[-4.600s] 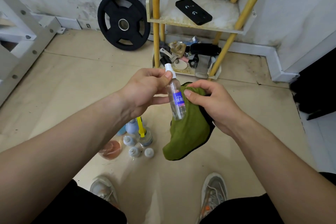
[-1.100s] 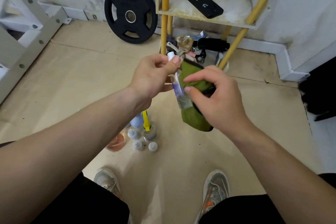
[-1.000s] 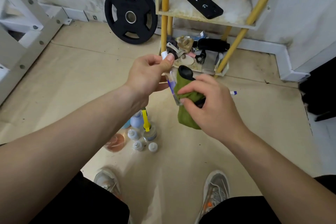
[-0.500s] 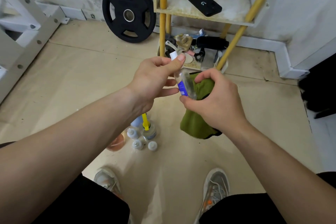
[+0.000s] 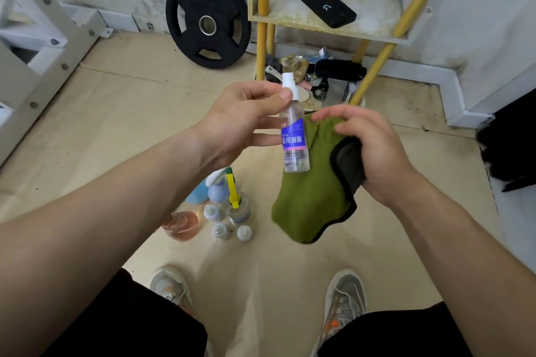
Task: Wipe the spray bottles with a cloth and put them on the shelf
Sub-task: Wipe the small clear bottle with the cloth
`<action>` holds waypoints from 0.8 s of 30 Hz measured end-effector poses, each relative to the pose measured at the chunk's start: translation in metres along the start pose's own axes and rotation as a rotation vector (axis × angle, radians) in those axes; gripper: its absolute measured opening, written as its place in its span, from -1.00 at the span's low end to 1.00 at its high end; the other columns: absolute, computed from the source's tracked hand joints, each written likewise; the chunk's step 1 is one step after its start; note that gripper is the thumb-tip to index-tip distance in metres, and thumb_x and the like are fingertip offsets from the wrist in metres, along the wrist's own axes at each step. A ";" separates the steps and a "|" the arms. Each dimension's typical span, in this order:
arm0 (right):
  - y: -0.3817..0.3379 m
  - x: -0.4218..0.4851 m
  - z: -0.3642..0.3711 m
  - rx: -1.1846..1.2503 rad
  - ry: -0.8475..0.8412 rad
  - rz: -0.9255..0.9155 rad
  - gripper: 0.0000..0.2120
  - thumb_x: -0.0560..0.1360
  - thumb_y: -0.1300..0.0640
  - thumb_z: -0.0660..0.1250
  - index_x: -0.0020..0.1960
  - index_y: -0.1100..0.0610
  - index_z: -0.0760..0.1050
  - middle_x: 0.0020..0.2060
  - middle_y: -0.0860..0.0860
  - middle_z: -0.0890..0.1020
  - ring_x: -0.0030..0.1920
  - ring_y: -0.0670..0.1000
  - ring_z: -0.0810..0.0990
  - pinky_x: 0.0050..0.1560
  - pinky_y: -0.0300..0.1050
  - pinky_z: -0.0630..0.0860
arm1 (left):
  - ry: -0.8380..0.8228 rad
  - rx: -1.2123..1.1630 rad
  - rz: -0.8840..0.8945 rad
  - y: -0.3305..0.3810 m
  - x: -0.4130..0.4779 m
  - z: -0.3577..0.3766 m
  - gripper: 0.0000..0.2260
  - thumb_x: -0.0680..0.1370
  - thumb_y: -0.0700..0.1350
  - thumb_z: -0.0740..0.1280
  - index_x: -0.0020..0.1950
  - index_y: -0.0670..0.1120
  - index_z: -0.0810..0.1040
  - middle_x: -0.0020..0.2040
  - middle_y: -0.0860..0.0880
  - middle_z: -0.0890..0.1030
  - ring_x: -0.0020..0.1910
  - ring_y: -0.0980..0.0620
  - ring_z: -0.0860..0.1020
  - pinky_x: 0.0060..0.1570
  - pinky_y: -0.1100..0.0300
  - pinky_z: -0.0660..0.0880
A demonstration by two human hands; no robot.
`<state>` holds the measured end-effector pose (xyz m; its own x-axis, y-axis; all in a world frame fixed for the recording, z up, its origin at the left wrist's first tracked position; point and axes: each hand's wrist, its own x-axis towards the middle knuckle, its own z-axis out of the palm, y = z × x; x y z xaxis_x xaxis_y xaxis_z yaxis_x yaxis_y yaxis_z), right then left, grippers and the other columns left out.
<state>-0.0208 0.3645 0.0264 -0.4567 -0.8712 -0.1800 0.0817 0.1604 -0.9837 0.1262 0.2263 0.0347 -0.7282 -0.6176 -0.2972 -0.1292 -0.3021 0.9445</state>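
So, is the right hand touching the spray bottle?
Apart. The head view shows the right hand gripping only the cloth, with cloth visible between its fingers and the spray bottle.

The left hand, pinching the spray bottle, is covering its neck, and the fine print (under the blue band) is showing too small to read. The right hand is hiding the top fold of the green cloth it is gripping. The left forearm is masking part of the pink bottle. The top edge is cutting off the shelf; the right edge is cropping a dark object, too partial to identify.
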 end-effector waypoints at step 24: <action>0.013 -0.011 0.019 -0.693 0.147 -0.426 -0.76 0.44 0.26 0.48 0.06 0.02 0.69 -0.06 -0.16 0.56 -0.02 -0.22 0.55 0.00 -0.49 0.39 | 0.253 -0.063 -0.115 -0.020 0.002 0.021 -0.87 0.64 -0.13 0.33 0.16 -0.12 0.57 -0.01 -0.05 0.67 -0.12 0.04 0.66 -0.19 0.19 0.62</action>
<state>0.0019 0.3678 0.0156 -0.4402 -0.8601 0.2578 -0.6678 0.1217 -0.7343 0.1133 0.2464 0.0180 -0.5188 -0.7360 -0.4349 -0.1531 -0.4205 0.8943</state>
